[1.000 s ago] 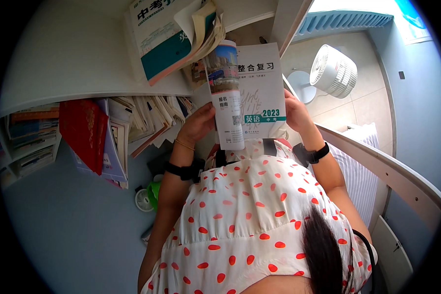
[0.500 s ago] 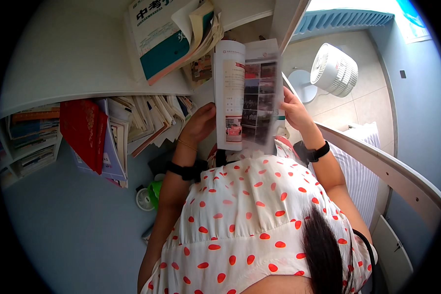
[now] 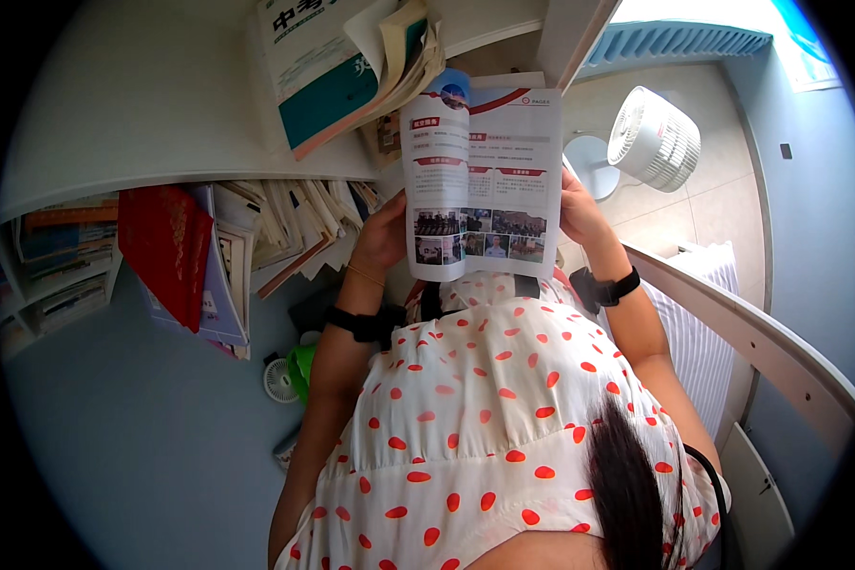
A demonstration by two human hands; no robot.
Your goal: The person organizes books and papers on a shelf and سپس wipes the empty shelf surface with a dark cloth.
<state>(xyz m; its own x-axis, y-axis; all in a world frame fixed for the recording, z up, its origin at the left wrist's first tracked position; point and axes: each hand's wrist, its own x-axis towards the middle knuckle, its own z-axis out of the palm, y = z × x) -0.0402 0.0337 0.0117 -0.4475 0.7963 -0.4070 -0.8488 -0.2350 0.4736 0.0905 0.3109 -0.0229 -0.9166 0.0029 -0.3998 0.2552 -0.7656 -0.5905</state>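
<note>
A glossy magazine is held spread before me, its pages printed with text, red banners and small photos. My left hand grips its left edge, the fingers partly hidden behind the pages. On the opposite edge my right hand is closed, fingers going behind the right-hand page. Just beyond the magazine, a thick white-and-teal book with curled pages lies on the shelf top. Its corner is close to the magazine's upper left.
To the left, a lower shelf holds a red folder and upright books and papers. A white fan stands on the floor at the right, beyond a pale rail. A small fan sits at lower left near something green.
The blurred page has been turned. The magazine now lies flatter and wider, showing a different spread with red banners. Both hands still hold its sides.
</note>
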